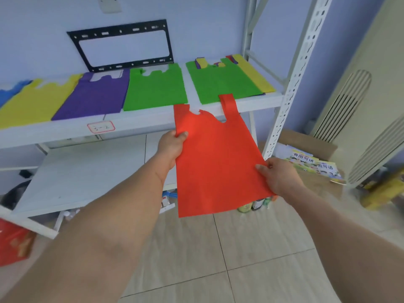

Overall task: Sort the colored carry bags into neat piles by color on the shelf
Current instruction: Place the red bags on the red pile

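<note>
I hold a flat red carry bag (215, 162) in the air in front of the white shelf (140, 125). My left hand (171, 146) pinches its left edge and my right hand (278, 174) pinches its right edge near the bottom. One handle of the red bag reaches over the shelf's front edge. On the shelf lie, from left to right, a blue bag (11, 90), a yellow bag (36, 101), a purple bag (96, 96) and a green bag (156, 88). At the right end sits a mixed stack with a green bag on top (223, 83) and yellow (254, 75) beneath.
A black metal bracket (122, 45) hangs on the wall behind the shelf. The perforated white upright (293, 77) stands at the shelf's right end. Below is a lower shelf board (87, 171), bottles on the floor (253, 205), books on cardboard (312, 162) and a red bag (13, 243) at the left.
</note>
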